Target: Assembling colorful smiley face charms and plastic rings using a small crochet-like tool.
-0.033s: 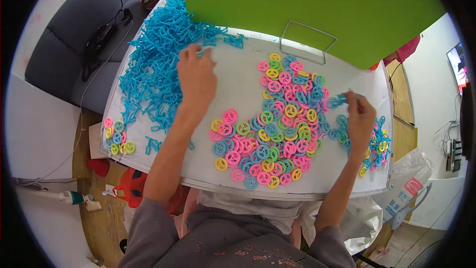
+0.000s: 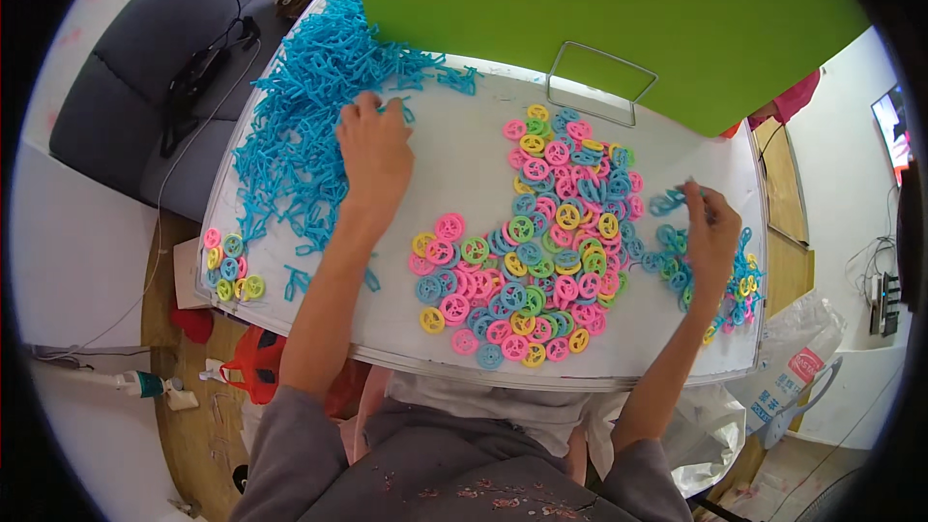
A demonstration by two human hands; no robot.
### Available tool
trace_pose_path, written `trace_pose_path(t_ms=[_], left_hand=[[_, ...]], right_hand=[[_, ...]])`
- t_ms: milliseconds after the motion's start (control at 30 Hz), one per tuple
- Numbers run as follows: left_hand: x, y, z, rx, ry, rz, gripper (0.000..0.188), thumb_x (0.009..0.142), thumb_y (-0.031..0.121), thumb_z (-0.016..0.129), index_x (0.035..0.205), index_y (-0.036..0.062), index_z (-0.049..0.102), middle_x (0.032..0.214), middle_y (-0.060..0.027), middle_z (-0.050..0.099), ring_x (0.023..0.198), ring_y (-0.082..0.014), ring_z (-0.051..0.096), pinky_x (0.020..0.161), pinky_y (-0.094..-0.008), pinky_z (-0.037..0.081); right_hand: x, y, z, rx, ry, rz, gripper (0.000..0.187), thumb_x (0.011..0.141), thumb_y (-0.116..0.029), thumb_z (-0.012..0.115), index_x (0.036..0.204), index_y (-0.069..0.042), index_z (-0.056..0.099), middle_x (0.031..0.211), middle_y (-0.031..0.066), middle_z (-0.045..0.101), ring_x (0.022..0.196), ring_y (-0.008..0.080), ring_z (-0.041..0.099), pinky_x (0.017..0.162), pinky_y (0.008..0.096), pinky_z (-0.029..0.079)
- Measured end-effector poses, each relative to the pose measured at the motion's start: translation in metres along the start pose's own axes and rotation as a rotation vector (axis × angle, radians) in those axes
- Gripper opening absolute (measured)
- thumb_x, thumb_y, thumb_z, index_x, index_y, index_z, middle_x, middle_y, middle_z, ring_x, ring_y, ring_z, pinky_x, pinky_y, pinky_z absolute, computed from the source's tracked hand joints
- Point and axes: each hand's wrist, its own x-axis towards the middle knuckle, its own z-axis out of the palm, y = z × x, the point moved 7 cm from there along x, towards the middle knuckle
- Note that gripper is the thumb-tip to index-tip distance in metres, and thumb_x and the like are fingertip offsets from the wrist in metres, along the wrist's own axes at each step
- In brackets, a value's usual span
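My left hand (image 2: 377, 159) is over the right edge of a big heap of blue forked plastic pieces (image 2: 300, 106). Its fingers are bent, and a blue forked plastic piece (image 2: 407, 115) shows at the thumb side. On the right, my right hand (image 2: 712, 232) pinches a blue plastic piece with a ring-shaped part (image 2: 667, 201), held just above the table. Between my hands lies a wide spread of small toy wheels (image 2: 522, 271) in pink, yellow, blue and green. Beside and partly under my right hand is a pile of wheels with blue pieces among them (image 2: 742, 285).
A green panel (image 2: 599, 19) with a wire handle (image 2: 633, 77) stands along the white table's (image 2: 454, 155) far side. A small group of wheels (image 2: 230, 266) sits at the left edge. White plastic bags (image 2: 706, 435) hang below the right front edge; a grey sofa (image 2: 126, 97) is left.
My left hand has shifted slightly left. My right hand has moved a little to the right and down, with the blue piece still in its fingers.
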Motion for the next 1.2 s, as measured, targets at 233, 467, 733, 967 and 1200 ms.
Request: trace_pose_path(t_ms=[233, 467, 733, 967, 1200], left_hand=[[0.001, -0.014, 0.010, 0.131, -0.302, -0.123, 0.022, 0.073, 0.011, 0.073, 0.093, 0.0068, 0.063, 0.097, -0.0108, 0.061, 0.096, -0.0319, 0.055, 0.079, -0.0465, 0.038], [0.009, -0.007, 0.005, -0.353, -0.289, -0.140, 0.024, 0.070, -0.001, 0.072, 0.089, 0.0042, 0.059, 0.082, -0.0096, 0.061, 0.074, -0.0231, 0.059, 0.067, -0.0352, 0.047], [0.019, 0.009, -0.013, -0.622, -0.146, -0.183, 0.018, 0.072, -0.003, 0.069, 0.087, 0.0006, 0.060, 0.075, -0.0109, 0.061, 0.065, -0.0197, 0.059, 0.060, -0.0304, 0.047], [-0.037, 0.109, 0.011, -1.328, -0.857, -0.262, 0.016, 0.084, 0.008, 0.066, 0.098, 0.0010, 0.063, 0.087, -0.0033, 0.065, 0.076, -0.0085, 0.060, 0.066, -0.0240, 0.049], [-0.043, 0.099, 0.028, -0.977, -0.576, -0.079, 0.019, 0.082, 0.009, 0.068, 0.099, 0.0026, 0.062, 0.089, -0.0071, 0.063, 0.075, -0.0149, 0.062, 0.065, -0.0272, 0.048]], right_hand=[[0.001, 0.058, -0.031, -0.419, -0.187, 0.287, 0.033, 0.084, -0.029, 0.066, 0.092, 0.002, 0.069, 0.066, 0.0077, 0.062, 0.063, 0.0124, 0.052, 0.061, 0.0292, 0.043], [-0.004, 0.043, -0.034, -0.518, 0.103, 0.103, 0.044, 0.083, -0.029, 0.069, 0.119, -0.006, 0.060, 0.103, 0.0156, 0.062, 0.096, 0.0220, 0.059, 0.081, 0.0347, 0.047], [-0.028, -0.057, 0.047, 0.000, -0.071, -0.311, 0.037, 0.083, -0.012, 0.068, 0.119, -0.009, 0.059, 0.115, 0.0130, 0.059, 0.108, 0.0253, 0.056, 0.088, 0.0360, 0.045], [-0.053, -0.071, 0.085, 0.626, -0.340, -0.199, 0.027, 0.088, -0.003, 0.060, 0.114, 0.000, 0.059, 0.114, 0.0102, 0.061, 0.106, 0.0180, 0.057, 0.088, 0.0310, 0.046], [-0.055, -0.052, 0.091, 0.680, -0.343, -0.046, 0.019, 0.088, 0.000, 0.058, 0.107, 0.003, 0.062, 0.100, 0.0094, 0.066, 0.083, 0.0134, 0.064, 0.073, 0.0229, 0.051]])
